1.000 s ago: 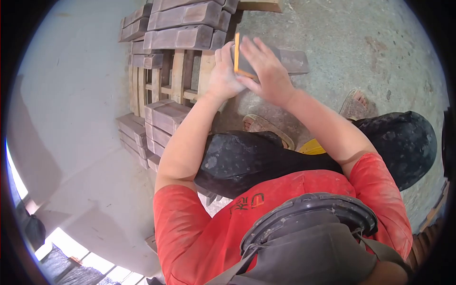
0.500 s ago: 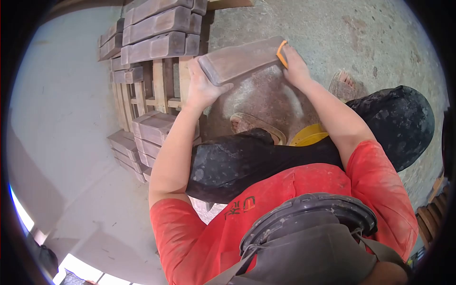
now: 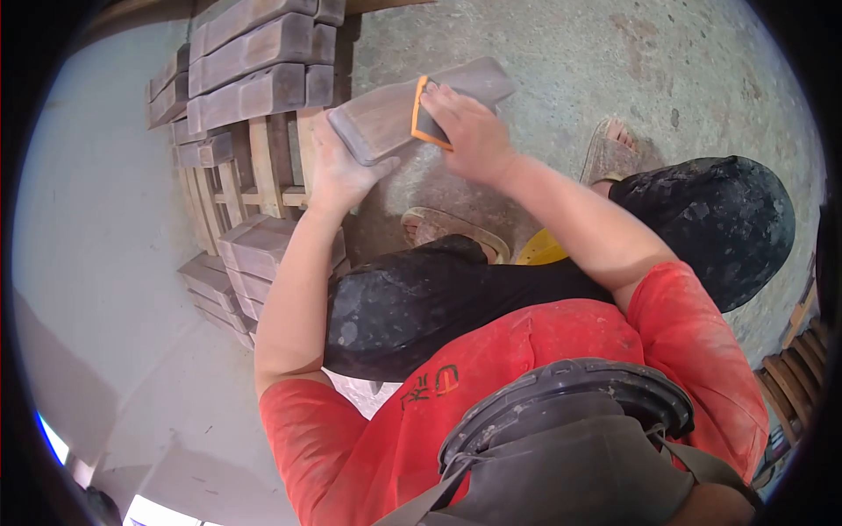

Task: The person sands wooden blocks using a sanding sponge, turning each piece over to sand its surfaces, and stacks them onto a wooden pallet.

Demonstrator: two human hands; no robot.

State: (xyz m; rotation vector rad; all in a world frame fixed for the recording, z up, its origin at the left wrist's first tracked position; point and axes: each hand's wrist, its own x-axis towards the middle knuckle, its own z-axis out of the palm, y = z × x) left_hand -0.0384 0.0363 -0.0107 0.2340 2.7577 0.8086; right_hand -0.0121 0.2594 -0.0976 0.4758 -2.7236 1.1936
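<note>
Floor (image 3: pixel 535 44), block (image 3: pixel 386 120) in hand (image 3: pixel 339 172), characters (image 3: pixel 422 384) on shirt (image 3: pixel 544 326)

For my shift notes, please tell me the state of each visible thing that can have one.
Block: held aslant by one end
Orange-edged pad: against the block
Left hand: gripping the block
Right hand: holding the pad
Stacked blocks: piled in layers
Wooden pallet: slats partly uncovered
Black trousers: dust-spotted
Red shirt: dusty
</note>
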